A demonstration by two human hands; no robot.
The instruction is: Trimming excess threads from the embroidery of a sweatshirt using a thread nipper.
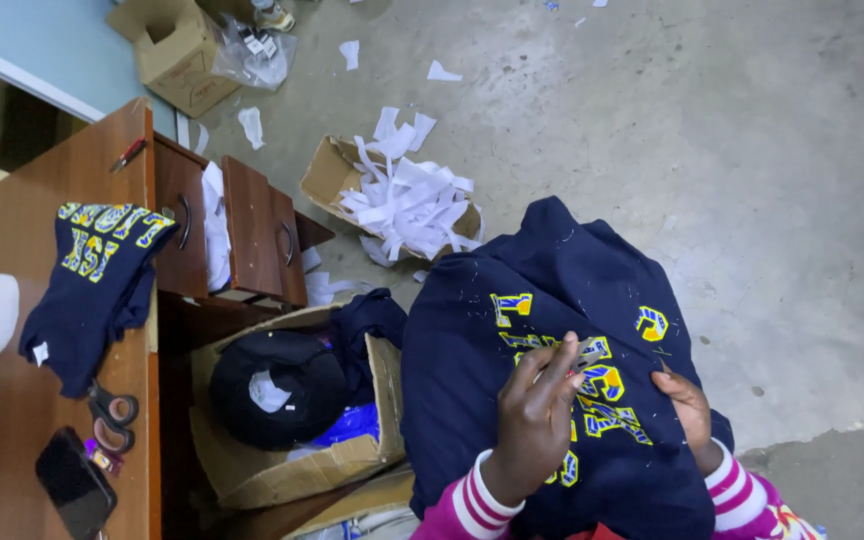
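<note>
Your left hand (535, 425) pinches a small metal tool (586, 353), too small to identify, against the dark navy fabric garment with yellow and blue lettering (552, 300) spread across your lap; your right hand (687, 405) presses flat on the cloth beside the letters, fingers closed on nothing; keep that cloth taut and the tool tip low so it works only at the lettering. To your left stands an open cardboard box of dark cloth (297, 400); beyond it a cardboard box of white paper strips (402, 195) sits on the grey concrete floor (732, 130); a brown wooden desk (62, 180) holds another navy lettered garment (92, 280), black-handled scissors (112, 415) and a dark phone (74, 485), all well apart from your hands.
</note>
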